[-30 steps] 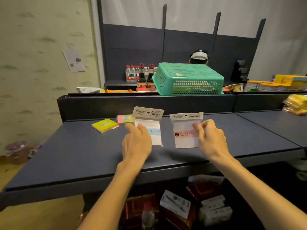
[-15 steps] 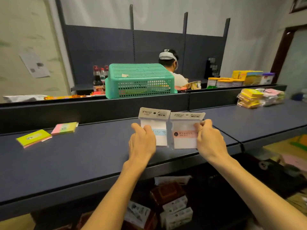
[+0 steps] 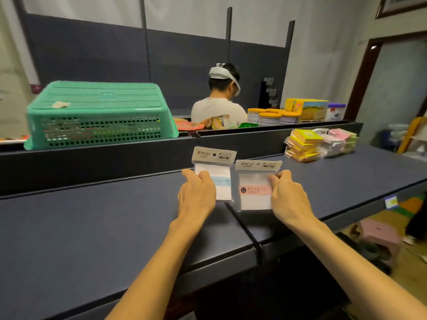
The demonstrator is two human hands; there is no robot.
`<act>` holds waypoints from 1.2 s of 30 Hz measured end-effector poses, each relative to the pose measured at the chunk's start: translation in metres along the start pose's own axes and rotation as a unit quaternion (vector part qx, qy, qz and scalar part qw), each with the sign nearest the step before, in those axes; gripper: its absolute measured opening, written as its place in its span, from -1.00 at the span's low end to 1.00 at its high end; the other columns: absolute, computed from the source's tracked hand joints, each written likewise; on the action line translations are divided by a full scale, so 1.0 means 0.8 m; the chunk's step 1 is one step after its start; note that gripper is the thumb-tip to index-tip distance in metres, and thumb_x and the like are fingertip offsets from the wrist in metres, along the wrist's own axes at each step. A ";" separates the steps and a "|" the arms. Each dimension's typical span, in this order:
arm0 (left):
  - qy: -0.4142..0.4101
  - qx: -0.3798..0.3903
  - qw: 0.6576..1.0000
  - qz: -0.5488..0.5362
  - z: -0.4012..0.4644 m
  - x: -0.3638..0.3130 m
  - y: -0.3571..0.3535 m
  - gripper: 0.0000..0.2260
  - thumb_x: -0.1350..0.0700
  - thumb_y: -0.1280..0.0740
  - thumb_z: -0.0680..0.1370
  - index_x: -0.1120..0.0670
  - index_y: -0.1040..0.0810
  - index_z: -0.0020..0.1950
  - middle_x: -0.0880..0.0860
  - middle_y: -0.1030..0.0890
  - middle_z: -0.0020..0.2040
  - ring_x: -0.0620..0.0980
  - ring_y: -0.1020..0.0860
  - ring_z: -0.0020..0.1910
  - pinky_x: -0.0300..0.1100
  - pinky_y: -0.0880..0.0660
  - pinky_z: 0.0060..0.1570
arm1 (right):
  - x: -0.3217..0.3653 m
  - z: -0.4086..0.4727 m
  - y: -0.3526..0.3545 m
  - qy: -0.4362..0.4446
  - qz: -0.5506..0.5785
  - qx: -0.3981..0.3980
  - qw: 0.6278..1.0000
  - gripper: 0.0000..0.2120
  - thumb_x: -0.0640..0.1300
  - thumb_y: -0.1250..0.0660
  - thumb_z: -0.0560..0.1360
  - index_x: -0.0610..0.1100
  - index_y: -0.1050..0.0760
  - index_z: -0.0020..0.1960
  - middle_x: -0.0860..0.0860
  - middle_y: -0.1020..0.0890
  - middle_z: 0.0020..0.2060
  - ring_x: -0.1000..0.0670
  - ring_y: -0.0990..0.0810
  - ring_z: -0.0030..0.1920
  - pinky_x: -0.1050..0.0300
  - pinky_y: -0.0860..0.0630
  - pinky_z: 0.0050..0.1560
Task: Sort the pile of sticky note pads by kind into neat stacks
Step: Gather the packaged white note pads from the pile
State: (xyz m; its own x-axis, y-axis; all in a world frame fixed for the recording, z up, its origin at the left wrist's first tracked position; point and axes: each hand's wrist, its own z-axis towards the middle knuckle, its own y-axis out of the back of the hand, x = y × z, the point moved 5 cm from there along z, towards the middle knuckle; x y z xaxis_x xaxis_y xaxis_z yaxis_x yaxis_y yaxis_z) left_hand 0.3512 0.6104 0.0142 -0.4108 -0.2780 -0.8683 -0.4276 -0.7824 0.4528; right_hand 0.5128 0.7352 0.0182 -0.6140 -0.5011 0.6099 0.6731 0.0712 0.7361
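Both hands have carried two packets (image 3: 255, 188) rightward toward one pile (image 3: 320, 144).

Pile of pads (image 3: 320, 144) at far right — kinds blurred, perhaps several; packet print (image 3: 255, 190) unreadable.

"随心贴" on packet header (image 3: 214, 155)

Landmark: dark blue-grey shelf (image 3: 92, 227). Above its seam, one packet (image 3: 220, 179) is white with a pale blue band and grey header card; the packet beside it (image 3: 255, 192) is white with a pink band and matching grey header. At the shelf's far right, a pile of pads (image 3: 305, 145) is yellow, with pink ones beside. Behind the shelf's back edge, the upturned basket (image 3: 99, 114) is green with perforated lattice.
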 end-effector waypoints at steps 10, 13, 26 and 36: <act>-0.001 0.000 1.000 -0.005 0.019 -0.094 -0.202 -0.83 0.01 0.04 0.65 0.09 -0.20 0.11 0.14 -0.56 0.12 0.11 -0.55 -0.03 -0.02 -0.55 -0.14 | -0.172 0.129 0.078 0.007 0.013 0.022 1.000 -0.81 0.00 -0.01 0.65 -0.10 -0.28 0.11 -0.11 -0.56 -0.03 -0.16 -0.56 -0.05 -0.17 -0.51 -0.02; 0.020 -0.007 1.000 -0.017 0.018 -0.126 -0.269 -0.85 0.00 0.03 0.66 0.07 -0.18 0.09 0.13 -0.55 0.12 0.06 -0.54 -0.07 -0.14 -0.52 -0.23 | -0.225 0.166 0.113 0.021 0.013 0.045 0.999 -0.82 -0.01 -0.02 0.65 -0.10 -0.29 0.10 -0.06 -0.51 -0.09 -0.13 -0.53 -0.09 -0.09 -0.47 -0.08; 0.062 -0.087 0.994 -0.011 0.061 -0.217 -0.431 -0.82 0.02 0.03 0.66 0.10 -0.20 0.15 0.15 -0.54 0.16 0.04 -0.52 -0.05 -0.16 -0.49 -0.20 | -0.364 0.362 0.176 0.052 0.122 0.087 0.987 -0.78 -0.03 -0.09 0.64 -0.16 -0.38 0.12 -0.06 -0.51 0.01 -0.09 -0.53 -0.01 -0.05 -0.49 -0.06; 0.020 -0.123 0.992 -0.018 0.154 -0.296 -0.524 -0.84 0.05 0.00 0.65 0.12 -0.22 0.14 0.06 -0.46 -0.01 0.02 -0.49 -0.15 -0.17 -0.42 -0.27 | -0.414 0.528 0.216 0.033 0.070 0.030 0.997 -0.75 -0.03 -0.10 0.63 -0.19 -0.35 0.16 -0.18 -0.53 0.16 -0.18 -0.51 0.09 -0.09 -0.47 0.03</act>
State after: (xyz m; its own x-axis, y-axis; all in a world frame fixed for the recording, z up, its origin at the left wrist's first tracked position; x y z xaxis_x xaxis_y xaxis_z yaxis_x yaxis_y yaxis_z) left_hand 0.5287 1.0727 0.0552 -0.3640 -0.2649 -0.8930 -0.2309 -0.9031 0.3620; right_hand 0.6585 1.2781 0.0677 -0.4856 -0.5389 0.6883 0.7232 0.1946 0.6626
